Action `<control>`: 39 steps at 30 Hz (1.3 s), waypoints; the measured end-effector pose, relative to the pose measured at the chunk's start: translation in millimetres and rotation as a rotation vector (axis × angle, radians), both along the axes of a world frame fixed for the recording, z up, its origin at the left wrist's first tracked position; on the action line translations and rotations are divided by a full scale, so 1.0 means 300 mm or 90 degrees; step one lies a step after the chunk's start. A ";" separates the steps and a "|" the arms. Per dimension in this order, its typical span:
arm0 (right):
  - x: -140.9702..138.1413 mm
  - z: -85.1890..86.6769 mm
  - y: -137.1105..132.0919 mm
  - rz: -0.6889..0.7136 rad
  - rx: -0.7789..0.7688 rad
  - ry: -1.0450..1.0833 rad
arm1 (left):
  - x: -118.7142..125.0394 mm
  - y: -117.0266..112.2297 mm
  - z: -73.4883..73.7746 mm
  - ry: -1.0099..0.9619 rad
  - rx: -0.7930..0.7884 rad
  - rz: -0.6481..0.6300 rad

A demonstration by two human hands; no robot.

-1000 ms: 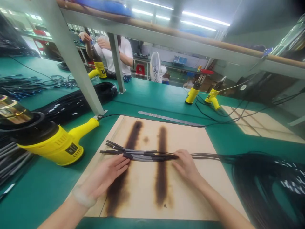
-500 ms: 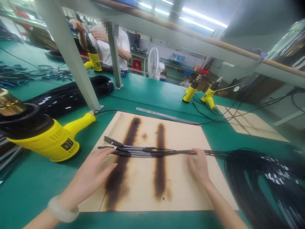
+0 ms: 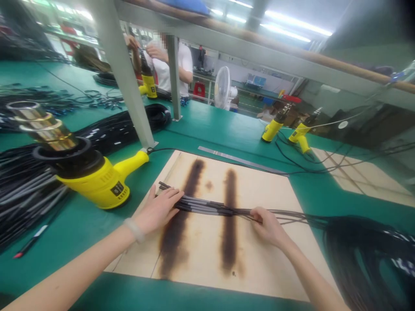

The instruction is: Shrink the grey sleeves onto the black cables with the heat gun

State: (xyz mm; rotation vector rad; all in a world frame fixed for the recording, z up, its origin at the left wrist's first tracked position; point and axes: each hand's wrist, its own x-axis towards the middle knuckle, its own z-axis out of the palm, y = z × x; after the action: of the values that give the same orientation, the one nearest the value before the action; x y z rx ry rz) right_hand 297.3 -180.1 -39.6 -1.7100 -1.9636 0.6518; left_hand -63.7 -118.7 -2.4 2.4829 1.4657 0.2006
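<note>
A bundle of thin black and grey cables (image 3: 207,207) lies across a scorched wooden board (image 3: 259,185) on the green bench. My left hand (image 3: 159,209) rests flat on the bundle's left ends, fingers stretched out toward the right. My right hand (image 3: 267,225) presses on the cables to the right of the second burn stripe, fingers curled over them. The cables run on to a big black coil (image 3: 369,255) at the right.
A yellow heat gun (image 3: 94,179) stands nozzle-up left of the board. Black cable bundles (image 3: 22,194) lie at far left. A metal ruler (image 3: 241,160) lies behind the board. Two more yellow heat guns (image 3: 287,129) stand at the back right. Another person (image 3: 168,65) works beyond the frame post (image 3: 129,86).
My left hand moved up onto the cable ends. My right hand shifted slightly along the cables and curled over them. The view shifted to the left.
</note>
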 end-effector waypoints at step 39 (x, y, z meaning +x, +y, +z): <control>-0.282 -0.017 -0.176 0.206 0.163 0.036 | -0.198 -0.118 0.057 -0.082 -0.106 -0.139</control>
State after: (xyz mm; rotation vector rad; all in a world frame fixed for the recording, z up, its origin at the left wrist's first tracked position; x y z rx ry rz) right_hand 212.9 -232.8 -44.7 -1.2244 -2.1974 0.5211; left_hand -123.1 -154.1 14.8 2.4224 1.1041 0.1851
